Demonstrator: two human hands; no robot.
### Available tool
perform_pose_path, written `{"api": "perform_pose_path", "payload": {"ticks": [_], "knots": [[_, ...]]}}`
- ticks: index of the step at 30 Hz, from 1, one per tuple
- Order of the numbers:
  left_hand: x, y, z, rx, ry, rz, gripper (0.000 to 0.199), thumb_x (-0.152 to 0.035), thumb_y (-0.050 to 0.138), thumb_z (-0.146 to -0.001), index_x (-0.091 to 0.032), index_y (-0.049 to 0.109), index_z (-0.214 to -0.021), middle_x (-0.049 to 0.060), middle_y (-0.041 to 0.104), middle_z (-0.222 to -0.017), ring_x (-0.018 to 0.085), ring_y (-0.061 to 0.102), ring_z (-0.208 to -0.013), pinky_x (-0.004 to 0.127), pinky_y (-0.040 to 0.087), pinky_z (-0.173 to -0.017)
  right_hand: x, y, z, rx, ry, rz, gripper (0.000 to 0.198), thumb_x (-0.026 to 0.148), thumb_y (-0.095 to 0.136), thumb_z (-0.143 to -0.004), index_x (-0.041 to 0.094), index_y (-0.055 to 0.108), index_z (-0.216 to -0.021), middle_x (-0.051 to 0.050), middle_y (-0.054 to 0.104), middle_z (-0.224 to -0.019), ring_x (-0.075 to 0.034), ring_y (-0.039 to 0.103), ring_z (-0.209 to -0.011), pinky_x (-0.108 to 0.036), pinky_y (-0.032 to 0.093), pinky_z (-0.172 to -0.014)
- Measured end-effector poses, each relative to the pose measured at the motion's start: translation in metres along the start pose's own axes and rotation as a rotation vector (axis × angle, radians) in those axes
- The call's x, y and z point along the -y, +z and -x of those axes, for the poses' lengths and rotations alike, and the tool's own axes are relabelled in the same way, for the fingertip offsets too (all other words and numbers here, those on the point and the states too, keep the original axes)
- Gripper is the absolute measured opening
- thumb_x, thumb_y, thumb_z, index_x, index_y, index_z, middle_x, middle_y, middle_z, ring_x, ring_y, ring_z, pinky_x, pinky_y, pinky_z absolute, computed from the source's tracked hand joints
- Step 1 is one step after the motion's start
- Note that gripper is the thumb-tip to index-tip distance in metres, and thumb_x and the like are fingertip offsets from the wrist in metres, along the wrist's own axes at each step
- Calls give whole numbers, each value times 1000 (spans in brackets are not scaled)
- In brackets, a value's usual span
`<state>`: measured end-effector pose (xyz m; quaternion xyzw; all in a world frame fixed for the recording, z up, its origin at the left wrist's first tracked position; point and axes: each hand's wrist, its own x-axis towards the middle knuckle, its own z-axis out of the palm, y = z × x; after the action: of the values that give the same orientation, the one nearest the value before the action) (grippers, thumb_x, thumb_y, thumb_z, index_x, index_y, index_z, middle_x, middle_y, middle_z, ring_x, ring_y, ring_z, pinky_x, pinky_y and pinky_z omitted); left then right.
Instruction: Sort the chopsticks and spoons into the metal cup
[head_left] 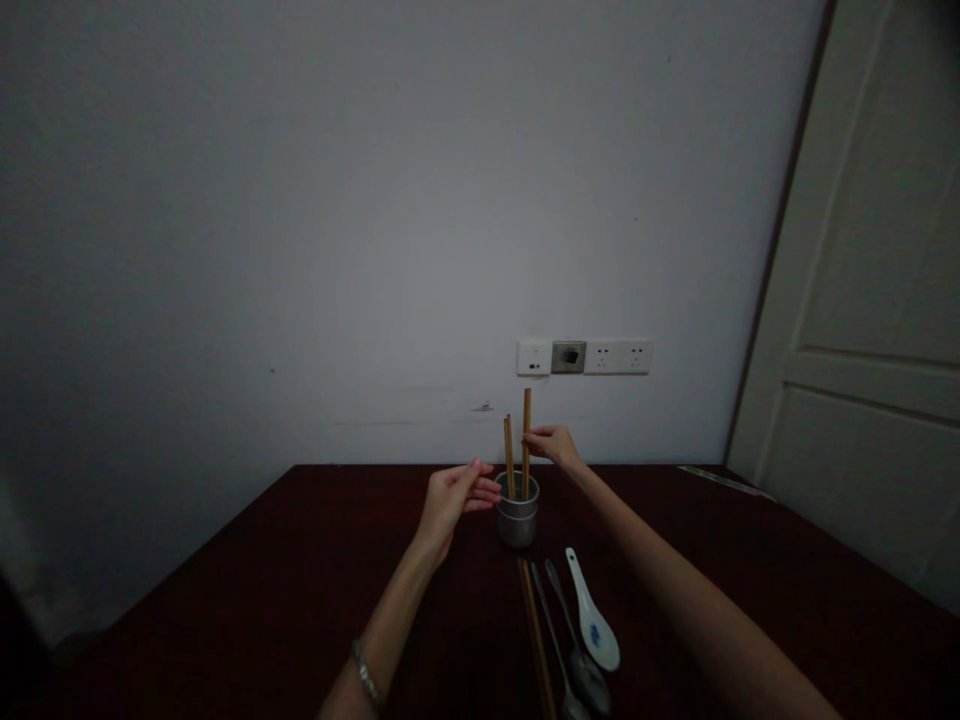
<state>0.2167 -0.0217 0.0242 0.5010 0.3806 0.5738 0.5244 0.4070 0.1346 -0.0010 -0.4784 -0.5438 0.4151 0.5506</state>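
Observation:
A grey metal cup (517,524) stands upright on the dark red table, with wooden chopsticks (509,452) leaning inside it. My right hand (551,444) pinches another pair of chopsticks (527,415), whose lower ends are down in the cup. At the cup's left side is my left hand (459,497), fingers stretched out and holding nothing; I cannot tell if its fingertips touch the rim. In front of the cup lie more chopsticks (537,640), two metal spoons (589,682) and a white ceramic spoon (592,625) with a blue mark.
The dark red table (300,570) meets a pale wall. Wall sockets (616,357) sit above its back edge. A thin flat strip (726,482) lies at the back right corner, near a white panelled door (870,330).

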Motion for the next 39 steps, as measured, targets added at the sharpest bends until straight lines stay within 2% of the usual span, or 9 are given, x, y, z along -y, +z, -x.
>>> {"api": "perform_pose_path", "payload": {"ticks": [6, 13, 18, 28, 34, 39], "knots": [[2, 0, 1, 13, -12, 2, 43, -47, 61, -69, -6, 62, -84, 12, 67, -70, 16, 63, -58, 26, 51, -58, -29, 1, 1, 39, 25, 82, 7, 16, 64, -61, 10, 64, -56, -5, 65, -54, -12, 58, -48, -20, 45, -48], [6, 1, 1, 17, -36, -11, 41, -46, 60, -71, -6, 63, -82, 10, 67, -65, 14, 62, -54, 24, 50, -56, -44, 7, 11, 77, 44, 132, 12, 20, 65, -62, 9, 68, -63, -6, 67, -56, -13, 58, -51, -20, 42, -48], [8, 1, 1, 40, -37, -24, 44, -48, 58, -71, -7, 63, -83, 11, 67, -66, 15, 63, -55, 24, 49, -56, -46, 10, 15, 106, 67, 135, 13, 22, 64, -63, 9, 68, -62, -5, 66, -54, -12, 56, -47, -19, 40, -46], [11, 2, -1, 63, -70, -41, 44, -50, 58, -70, -8, 62, -83, 10, 66, -62, 15, 63, -52, 23, 49, -53, -45, 9, 21, 182, 91, 97, 17, 25, 63, -66, 9, 69, -68, -7, 69, -64, -13, 60, -55, -21, 43, -52], [11, 2, -2, 76, -84, -52, 42, -48, 58, -71, -7, 62, -83, 9, 66, -61, 15, 62, -51, 22, 48, -51, -41, 8, 27, 235, 107, 75, 19, 26, 68, -61, 9, 70, -70, -7, 69, -65, -14, 61, -59, -21, 44, -56], [13, 2, 0, 139, -97, -125, 36, -43, 59, -71, -9, 62, -80, 7, 65, -60, 13, 61, -49, 21, 47, -48, -41, 0, 33, 311, 151, 29, 34, 36, 70, -59, 10, 69, -82, -8, 69, -74, -13, 60, -61, -21, 45, -57]]}}
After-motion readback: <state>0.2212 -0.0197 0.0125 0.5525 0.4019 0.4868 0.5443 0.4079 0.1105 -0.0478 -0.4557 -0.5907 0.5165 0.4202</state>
